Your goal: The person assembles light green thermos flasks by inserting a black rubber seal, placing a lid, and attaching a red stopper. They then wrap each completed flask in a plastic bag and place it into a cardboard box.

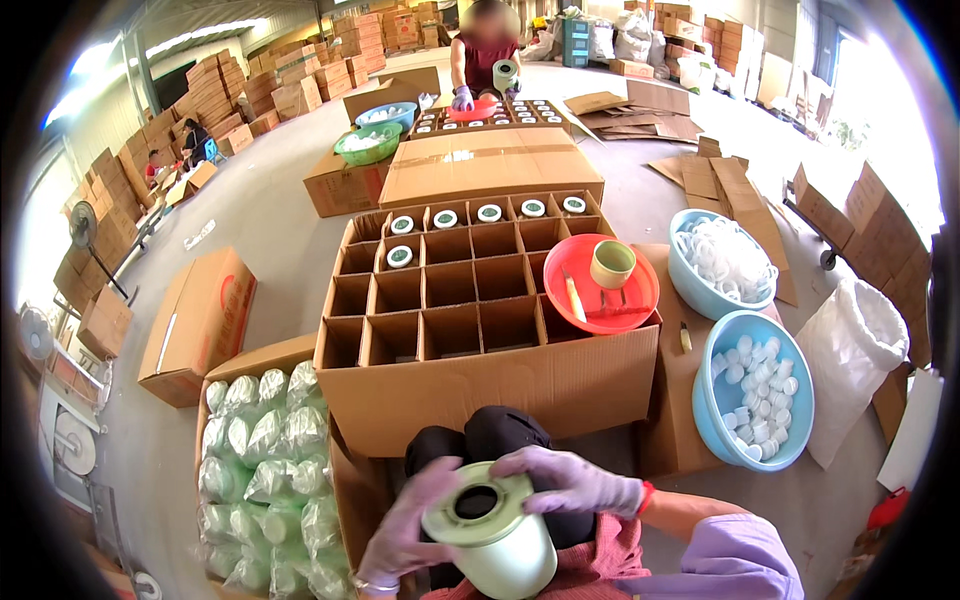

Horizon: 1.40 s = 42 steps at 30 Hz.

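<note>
Warehouse floor holds a divided carton [450, 300] ahead. Low in view, the left hand [400, 535] cups a pale green jar [492, 535] from its side, fingers curled. The right hand [575, 480] lies half-open over the jar's rim.

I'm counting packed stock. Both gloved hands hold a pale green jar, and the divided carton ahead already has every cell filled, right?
Not quite. The head view shows both hands, left hand and right hand, on the pale green jar, but the divided carton holds only six jars; most cells are empty.

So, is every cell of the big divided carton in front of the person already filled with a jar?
No. In the divided carton only six capped jars sit along the far side; the other cells show bare cardboard.
</note>
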{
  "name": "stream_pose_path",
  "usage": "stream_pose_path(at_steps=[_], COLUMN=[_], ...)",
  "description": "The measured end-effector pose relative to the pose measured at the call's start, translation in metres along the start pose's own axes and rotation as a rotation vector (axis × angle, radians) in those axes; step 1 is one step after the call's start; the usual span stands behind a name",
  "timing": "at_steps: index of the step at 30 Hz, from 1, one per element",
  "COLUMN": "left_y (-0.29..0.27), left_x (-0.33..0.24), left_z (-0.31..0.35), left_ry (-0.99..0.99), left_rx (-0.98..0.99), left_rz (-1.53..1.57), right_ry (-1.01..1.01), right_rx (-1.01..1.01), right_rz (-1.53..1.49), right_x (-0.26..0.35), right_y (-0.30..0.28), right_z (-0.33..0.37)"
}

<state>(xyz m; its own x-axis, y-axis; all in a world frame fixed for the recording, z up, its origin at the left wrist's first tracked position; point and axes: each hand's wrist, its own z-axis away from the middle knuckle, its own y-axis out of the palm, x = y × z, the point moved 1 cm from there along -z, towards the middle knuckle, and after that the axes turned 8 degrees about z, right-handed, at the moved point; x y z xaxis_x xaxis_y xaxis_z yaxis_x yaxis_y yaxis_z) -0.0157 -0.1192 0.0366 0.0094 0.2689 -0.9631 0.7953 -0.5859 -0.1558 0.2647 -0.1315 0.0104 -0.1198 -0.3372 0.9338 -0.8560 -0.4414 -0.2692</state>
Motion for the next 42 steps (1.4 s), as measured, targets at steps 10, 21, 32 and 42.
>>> stream_pose_path(at_steps=[10, 21, 32, 42], left_y=[-0.001, 0.01, -0.009, -0.012], left_x=[-0.006, -0.011, 0.061, 0.067], left_z=[-0.047, -0.069, -0.074, -0.078], left_ry=[-0.206, 0.267, -0.137, -0.013], left_rx=[-0.46, -0.145, 0.095, 0.08], left_rz=[1.039, -0.741, 0.174, 0.053], right_ry=[-0.633, 0.18, 0.214, 0.342], right_rx=[-0.201, -0.116, -0.084, 0.001], right_rz=[1.077, 0.074, 1.544, 1.348], right_x=[0.043, -0.018, -0.099, -0.264], right_y=[-0.002, -0.057, -0.124, -0.111], right_z=[-0.106, -0.125, -0.347, -0.482])
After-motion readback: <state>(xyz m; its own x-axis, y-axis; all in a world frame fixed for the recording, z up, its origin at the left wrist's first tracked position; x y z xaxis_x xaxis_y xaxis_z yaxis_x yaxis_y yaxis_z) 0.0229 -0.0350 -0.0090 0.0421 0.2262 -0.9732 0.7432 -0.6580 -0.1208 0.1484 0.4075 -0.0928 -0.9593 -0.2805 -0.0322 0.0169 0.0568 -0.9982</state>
